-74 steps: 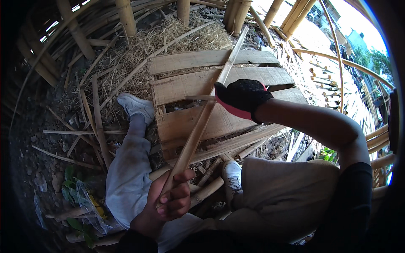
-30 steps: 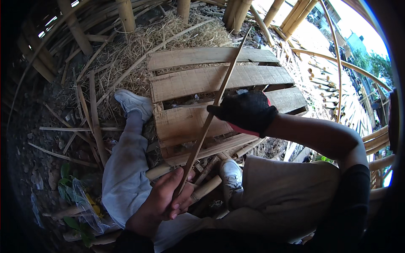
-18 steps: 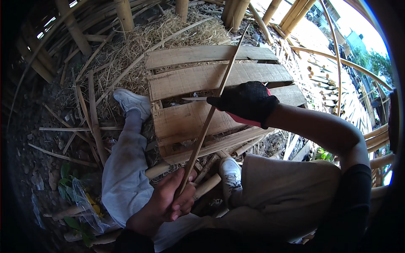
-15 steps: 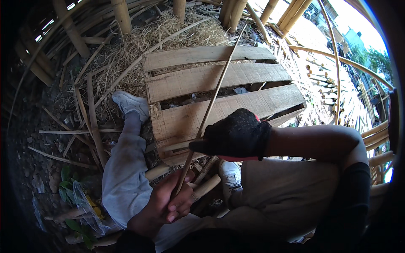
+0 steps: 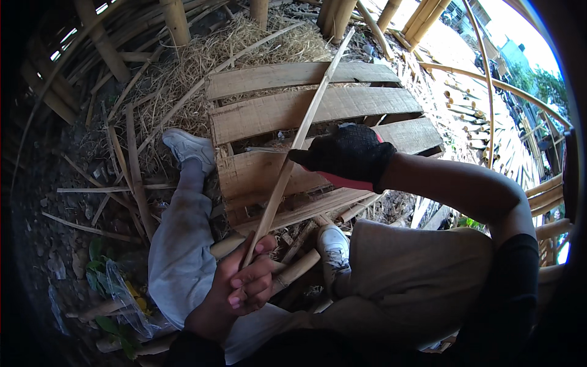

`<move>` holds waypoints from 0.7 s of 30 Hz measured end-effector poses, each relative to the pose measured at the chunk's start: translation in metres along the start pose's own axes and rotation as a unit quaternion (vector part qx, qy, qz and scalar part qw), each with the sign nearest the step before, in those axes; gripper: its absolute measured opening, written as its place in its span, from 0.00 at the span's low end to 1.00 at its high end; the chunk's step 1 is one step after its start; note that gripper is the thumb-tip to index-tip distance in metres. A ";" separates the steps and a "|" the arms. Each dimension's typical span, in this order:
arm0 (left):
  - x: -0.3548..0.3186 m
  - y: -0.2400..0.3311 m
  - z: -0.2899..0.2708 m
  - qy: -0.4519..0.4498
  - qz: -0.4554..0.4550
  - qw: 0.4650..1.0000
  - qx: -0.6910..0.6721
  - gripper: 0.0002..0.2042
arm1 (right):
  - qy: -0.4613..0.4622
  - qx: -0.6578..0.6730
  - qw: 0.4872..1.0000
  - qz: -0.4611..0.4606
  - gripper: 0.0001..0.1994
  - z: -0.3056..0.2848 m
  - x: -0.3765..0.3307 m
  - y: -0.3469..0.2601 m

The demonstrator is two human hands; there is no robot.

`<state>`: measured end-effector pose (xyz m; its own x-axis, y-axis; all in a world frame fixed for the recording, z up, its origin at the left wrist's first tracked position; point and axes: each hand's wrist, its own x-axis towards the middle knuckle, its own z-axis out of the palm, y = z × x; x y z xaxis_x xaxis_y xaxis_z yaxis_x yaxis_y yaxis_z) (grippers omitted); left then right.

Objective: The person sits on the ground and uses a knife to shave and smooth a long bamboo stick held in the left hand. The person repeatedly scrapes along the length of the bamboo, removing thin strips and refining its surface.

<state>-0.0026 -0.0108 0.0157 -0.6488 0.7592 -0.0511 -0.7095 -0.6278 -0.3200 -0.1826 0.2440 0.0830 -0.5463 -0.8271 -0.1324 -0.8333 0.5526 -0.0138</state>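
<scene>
A long, flat bamboo strip (image 5: 307, 121) slants up and away from my lap across a low table of wooden slats (image 5: 269, 119). My bare left hand (image 5: 244, 282) is closed around its near end. My right hand (image 5: 347, 158), in a black glove with red edging, is closed against the strip's middle. What looks like a knife (image 5: 264, 150) shows as a thin pale blade sticking out left past the strip, level with the glove. Its handle is hidden inside my right fist.
Dry straw (image 5: 177, 92) lies behind the slatted table. Bamboo posts (image 5: 176, 24) stand along the far side. Loose bamboo pieces and clear plastic (image 5: 125, 300) lie on the ground at left. A cut bamboo pole (image 5: 296, 271) rests between my legs. Stacked poles (image 5: 461, 113) lie at right.
My right hand and the blade have moved up and away along the strip. The strip has turned to show its broad, pale face. My left hand keeps its hold and has shifted slightly left.
</scene>
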 end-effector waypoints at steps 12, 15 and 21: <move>-0.005 -0.008 0.002 0.012 0.019 0.999 0.042 0.16 | -0.039 -0.027 0.999 0.009 0.21 -0.025 0.008 -0.024; -0.005 -0.007 -0.001 0.021 -0.001 0.998 0.052 0.17 | 0.013 -0.026 0.999 0.022 0.18 -0.008 0.007 0.027; -0.004 0.000 0.001 0.001 -0.002 0.999 0.038 0.17 | -0.111 0.014 0.979 0.173 0.28 -0.029 0.025 0.033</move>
<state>-0.0005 -0.0145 0.0171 -0.6446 0.7627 -0.0526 -0.7317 -0.6354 -0.2469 -0.2260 0.2384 0.1076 -0.7610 -0.5489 -0.3458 -0.5971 0.8010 0.0427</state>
